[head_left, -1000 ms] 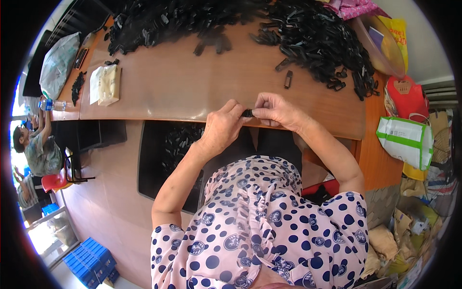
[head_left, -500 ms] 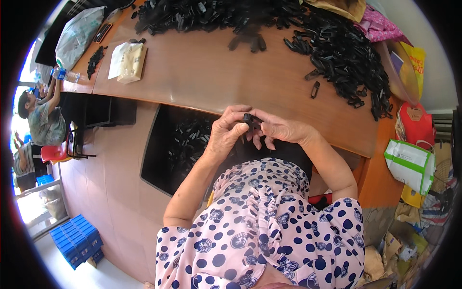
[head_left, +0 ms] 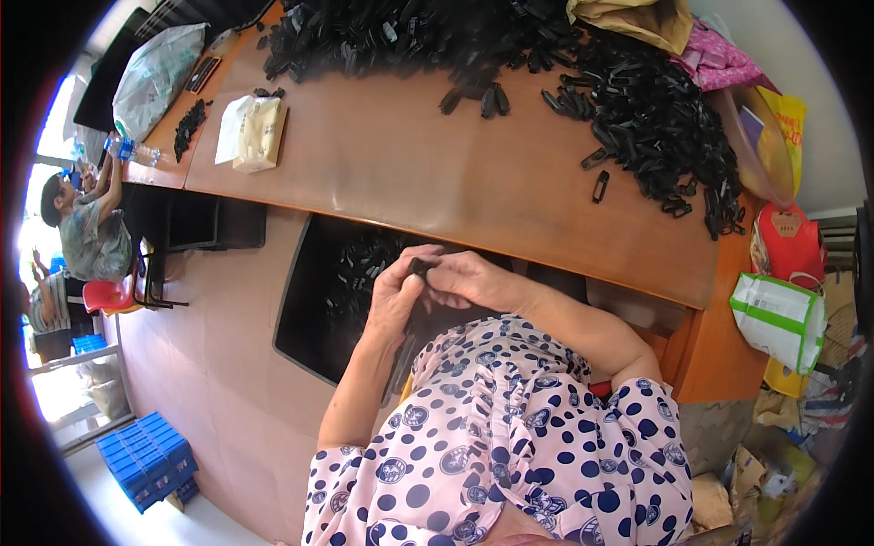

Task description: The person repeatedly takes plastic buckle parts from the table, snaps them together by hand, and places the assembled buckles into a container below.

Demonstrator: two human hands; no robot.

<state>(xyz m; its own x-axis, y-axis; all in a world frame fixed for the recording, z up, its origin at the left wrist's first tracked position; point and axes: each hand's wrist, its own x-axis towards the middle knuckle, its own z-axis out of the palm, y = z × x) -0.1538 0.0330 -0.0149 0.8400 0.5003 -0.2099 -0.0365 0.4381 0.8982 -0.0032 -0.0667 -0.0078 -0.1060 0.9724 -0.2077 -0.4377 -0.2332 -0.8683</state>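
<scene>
Just off the table's front edge, my two hands meet around a small black plastic part (head_left: 419, 267). My left hand (head_left: 395, 293) is closed, pinching it between thumb and fingers. My right hand (head_left: 481, 280) comes in from the other side, its fingers closed on the same part and covering some of it. Below my left hand lies a black tray (head_left: 296, 318) with many similar black parts (head_left: 350, 273) in it. On the brown table (head_left: 401, 164), a heap of black clip-like parts (head_left: 660, 118) spreads at the right, and one single part (head_left: 601, 187) lies apart from it.
Another large black heap (head_left: 419, 41) lines the table's far side. A tissue pack (head_left: 257, 135), a plastic bag (head_left: 159, 77) and a water bottle (head_left: 137, 150) stand at the left, near a seated person (head_left: 96, 237). Bags (head_left: 778, 314) hang at the right; blue crates (head_left: 146, 455) sit on the floor.
Both hands have moved left and slightly down, toward the tray, with the black part still between them. My right forearm now reaches further across my body.
</scene>
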